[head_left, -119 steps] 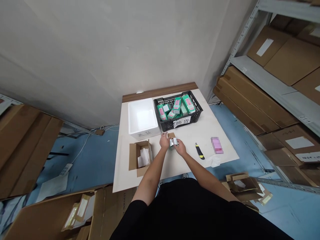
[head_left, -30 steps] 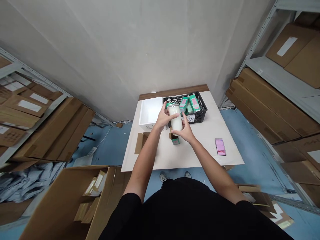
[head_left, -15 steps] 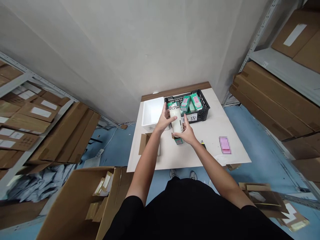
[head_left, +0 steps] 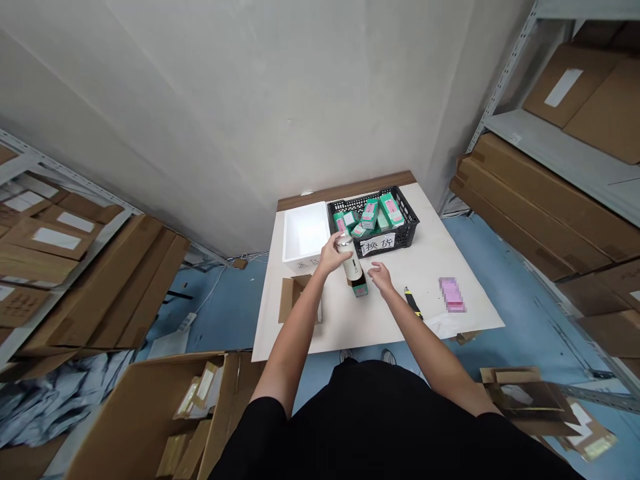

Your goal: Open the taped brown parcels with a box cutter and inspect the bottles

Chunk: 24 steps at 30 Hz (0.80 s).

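A stockroom was indicated: well to the right of the fingers (head_left: 378, 267), metal shelving (head_left: 550, 133) was stacked with labelled cartons (head_left: 575, 100); well to their left, another rack (head_left: 20, 167) was loaded too; just beyond them, a labelled crate (head_left: 409, 234) was filled with green boxes (head_left: 370, 213).

A: Colours on the cup (head_left: 353, 268)?
B: Cream-white body, small dark print. Lid (head_left: 344, 241) shiny silver.
A: Small box (head_left: 360, 291) below it?
B: Green outside, brown inside.
A: Crate (head_left: 411, 232)?
B: Black, mesh-patterned. Sign (head_left: 378, 244) white, black characters. Cartons (head_left: 392, 209) inside: green, white, pink panels.
A: Foam box (head_left: 306, 230)?
B: White, dark characters on front.
A: Knife (head_left: 413, 304)?
B: Black and yellow.
A: Counter (head_left: 387, 320)?
B: Pale cream, dark brown back strip (head_left: 350, 189).
A: Pixelated item (head_left: 453, 295)?
B: Pink mosaic, redder band.
A: Floor (head_left: 235, 290)?
B: Blue.
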Available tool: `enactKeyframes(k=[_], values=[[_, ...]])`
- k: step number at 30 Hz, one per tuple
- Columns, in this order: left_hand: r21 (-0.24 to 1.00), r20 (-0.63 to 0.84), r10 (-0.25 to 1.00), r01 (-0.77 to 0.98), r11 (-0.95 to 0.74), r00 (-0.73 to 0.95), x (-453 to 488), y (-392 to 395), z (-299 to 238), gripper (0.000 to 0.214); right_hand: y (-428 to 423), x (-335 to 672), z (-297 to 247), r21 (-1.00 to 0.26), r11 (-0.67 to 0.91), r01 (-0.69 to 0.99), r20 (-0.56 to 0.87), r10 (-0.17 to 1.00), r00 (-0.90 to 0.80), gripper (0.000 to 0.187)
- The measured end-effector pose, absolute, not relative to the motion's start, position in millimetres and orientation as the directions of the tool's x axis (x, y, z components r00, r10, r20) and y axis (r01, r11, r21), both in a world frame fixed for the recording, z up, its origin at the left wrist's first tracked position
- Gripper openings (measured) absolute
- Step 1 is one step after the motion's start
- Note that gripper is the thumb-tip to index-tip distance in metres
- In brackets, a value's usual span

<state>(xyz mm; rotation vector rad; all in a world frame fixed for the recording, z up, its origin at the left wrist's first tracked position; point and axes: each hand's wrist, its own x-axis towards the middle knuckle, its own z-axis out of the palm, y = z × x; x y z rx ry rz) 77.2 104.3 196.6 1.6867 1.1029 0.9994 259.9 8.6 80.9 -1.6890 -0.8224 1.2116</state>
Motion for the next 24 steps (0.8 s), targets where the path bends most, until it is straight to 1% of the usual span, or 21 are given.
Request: enactKeyframes(k=[3, 4, 7, 8, 11, 13, 17, 19, 20, 22, 24], values=[[0.948, 0.142, 0.94, 0.231, -0.22, 0.309, 71.8, 107.2, 158.8, 0.08, 15.5, 246.6, 45.7, -0.856, -0.477, 0.196, -0.376, 0.837, 0.397, 0.063], [0.952, 0.13, 0.944, 0.228, -0.205, 0.303, 70.3, 107.7, 146.2, 0.08, 17.0, 242.8, 35.5, -0.839, -0.49, 0.235, -0.375, 0.835, 0.402, 0.056], [0.95, 0.107, 0.954, 0.256, -0.182, 0.281, 67.8, 107.0, 112.5, 0.077, 17.6, 236.4, 11.9, -0.818, -0.5, 0.285, -0.378, 0.841, 0.388, 0.024], [0.947, 0.101, 0.953, 0.265, -0.181, 0.287, 67.6, 105.9, 103.3, 0.077, 16.8, 235.6, 6.6, -0.82, -0.495, 0.288, -0.375, 0.844, 0.383, 0.021], [0.932, 0.095, 0.932, 0.297, -0.206, 0.351, 68.2, 99.1, 81.4, 0.078, 13.5, 233.8, -3.1, -0.838, -0.467, 0.283, -0.353, 0.859, 0.371, 0.035], [0.904, 0.081, 0.915, 0.357, -0.235, 0.396, 68.0, 92.3, 69.5, 0.077, 11.9, 231.9, -6.4, -0.854, -0.442, 0.276, -0.334, 0.871, 0.362, 0.04], [0.809, 0.01, 0.888, 0.518, -0.277, 0.46, 62.9, 76.4, 44.3, 0.07, 10.0, 228.0, -11.5, -0.88, -0.405, 0.247, -0.303, 0.881, 0.363, 0.041], [0.794, 0.015, 0.882, 0.531, -0.297, 0.471, 58.1, 70.2, 30.4, 0.063, 8.9, 227.7, -14.1, -0.889, -0.397, 0.228, -0.297, 0.879, 0.373, 0.04], [0.803, 0.028, 0.897, 0.524, -0.283, 0.442, 55.6, 68.2, 23.5, 0.059, 8.2, 227.9, -15.2, -0.892, -0.395, 0.219, -0.296, 0.878, 0.377, 0.04], [0.846, 0.018, 0.957, 0.506, -0.169, 0.29, 51.5, 67.1, 10.7, 0.05, 7.0, 228.4, -16.9, -0.898, -0.392, 0.202, -0.296, 0.876, 0.381, 0.039], [0.885, -0.099, 0.988, 0.464, 0.032, 0.121, 50.4, 69.2, 0.0, 0.048, 6.5, 228.0, -17.5, -0.901, -0.389, 0.191, -0.296, 0.875, 0.384, 0.038]])
